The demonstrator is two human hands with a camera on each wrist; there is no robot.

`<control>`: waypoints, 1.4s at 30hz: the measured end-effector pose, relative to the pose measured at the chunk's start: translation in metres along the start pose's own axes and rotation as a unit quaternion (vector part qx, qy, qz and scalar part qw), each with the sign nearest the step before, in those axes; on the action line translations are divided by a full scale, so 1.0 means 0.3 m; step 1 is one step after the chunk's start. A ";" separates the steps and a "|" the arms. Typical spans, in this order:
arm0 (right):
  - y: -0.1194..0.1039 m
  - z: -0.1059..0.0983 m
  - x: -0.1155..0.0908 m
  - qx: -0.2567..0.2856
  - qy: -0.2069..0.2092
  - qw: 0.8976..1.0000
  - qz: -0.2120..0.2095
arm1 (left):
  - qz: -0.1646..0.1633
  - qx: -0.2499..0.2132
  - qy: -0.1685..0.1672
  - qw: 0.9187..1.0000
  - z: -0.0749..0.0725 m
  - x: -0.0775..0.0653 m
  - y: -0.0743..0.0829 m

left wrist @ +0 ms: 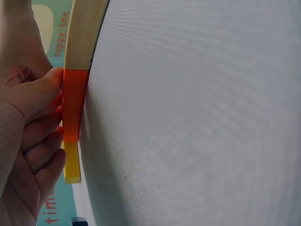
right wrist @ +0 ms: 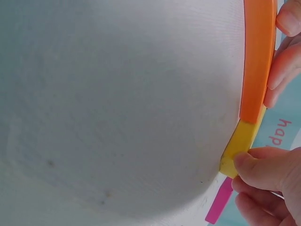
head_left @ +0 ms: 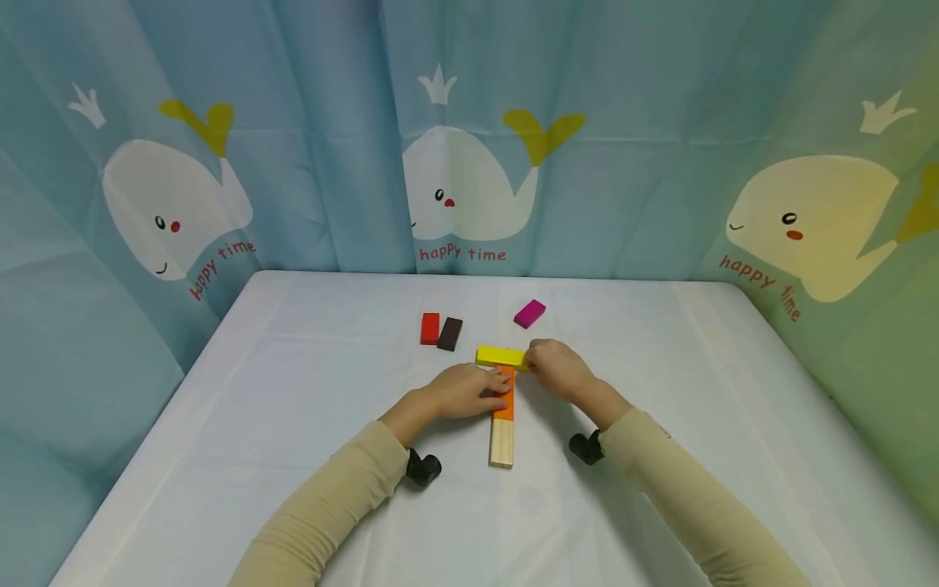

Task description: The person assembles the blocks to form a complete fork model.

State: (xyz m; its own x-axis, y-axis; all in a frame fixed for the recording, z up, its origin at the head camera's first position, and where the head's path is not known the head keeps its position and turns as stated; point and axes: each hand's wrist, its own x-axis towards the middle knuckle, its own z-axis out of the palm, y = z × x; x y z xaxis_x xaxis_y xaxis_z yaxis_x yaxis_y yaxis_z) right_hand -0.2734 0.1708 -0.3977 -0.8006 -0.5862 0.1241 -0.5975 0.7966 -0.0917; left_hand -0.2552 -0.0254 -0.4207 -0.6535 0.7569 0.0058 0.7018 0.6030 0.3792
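Note:
A yellow block (head_left: 501, 356) lies crosswise at the far end of an orange block (head_left: 504, 405), touching it. My right hand (head_left: 559, 368) pinches the yellow block's right end, its thumb (right wrist: 258, 170) on the near side. On top of the orange block rest the fingertips of my left hand (head_left: 464, 390); in the left wrist view its thumb (left wrist: 44, 89) touches the block near the wooden joint. A plain wooden block (head_left: 502, 444) continues the line toward me, end to end with the orange one.
Beyond the yellow block lie a red block (head_left: 429, 328), a dark brown block (head_left: 450, 334) leaning close beside it, and a magenta block (head_left: 530, 314) farther right. A white cloth covers the table (head_left: 308, 350). Blue whale-print curtains (head_left: 330, 163) hang behind it.

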 end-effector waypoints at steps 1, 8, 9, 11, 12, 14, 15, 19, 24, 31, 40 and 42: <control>-0.001 -0.001 0.000 0.001 0.000 1.000 0.000 | 0.000 0.000 0.000 1.000 0.000 0.000 -0.001; 0.000 0.006 0.003 -0.004 -0.001 1.000 -0.002 | 0.002 0.000 0.002 1.000 0.000 0.003 -0.003; 0.000 0.006 0.002 -0.005 -0.001 1.000 -0.003 | 0.003 0.000 0.002 1.000 0.001 0.003 -0.003; -0.001 0.007 0.002 -0.005 -0.003 1.000 -0.001 | 0.003 0.002 0.002 1.000 0.001 0.003 -0.002; -0.001 0.007 0.001 -0.005 -0.004 1.000 -0.001 | 0.003 0.004 0.001 1.000 0.002 0.003 -0.002; -0.001 0.009 0.001 -0.004 -0.005 1.000 0.000 | 0.002 0.004 0.001 1.000 0.004 0.003 -0.002; 0.000 0.009 0.001 -0.004 -0.004 1.000 -0.001 | 0.002 0.005 0.002 1.000 0.004 0.003 -0.003; 0.001 0.013 -0.004 -0.003 0.002 1.000 -0.008 | 0.005 0.004 0.003 1.000 0.006 0.002 -0.004; -0.001 0.006 -0.010 0.007 0.002 1.000 -0.012 | 0.009 0.000 0.001 1.000 0.003 0.002 -0.005; 0.001 0.000 -0.005 0.012 -0.007 1.000 -0.005 | 0.001 0.000 -0.001 1.000 0.001 0.004 -0.002; 0.009 0.008 -0.003 0.003 -0.006 1.000 -0.010 | 0.001 0.001 0.000 1.000 0.002 0.003 0.000; 0.009 0.009 -0.003 0.002 -0.007 1.000 -0.011 | -0.001 0.003 0.000 1.000 0.001 0.003 0.001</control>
State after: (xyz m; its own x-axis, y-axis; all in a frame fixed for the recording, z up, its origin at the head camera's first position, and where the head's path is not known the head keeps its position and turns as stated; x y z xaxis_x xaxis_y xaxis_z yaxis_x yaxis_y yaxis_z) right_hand -0.2744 0.1730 -0.4006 -0.7883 -0.6049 0.1125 -0.6144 0.7835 -0.0927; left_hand -0.2555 -0.0245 -0.4208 -0.6549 0.7557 0.0062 0.7024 0.6056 0.3741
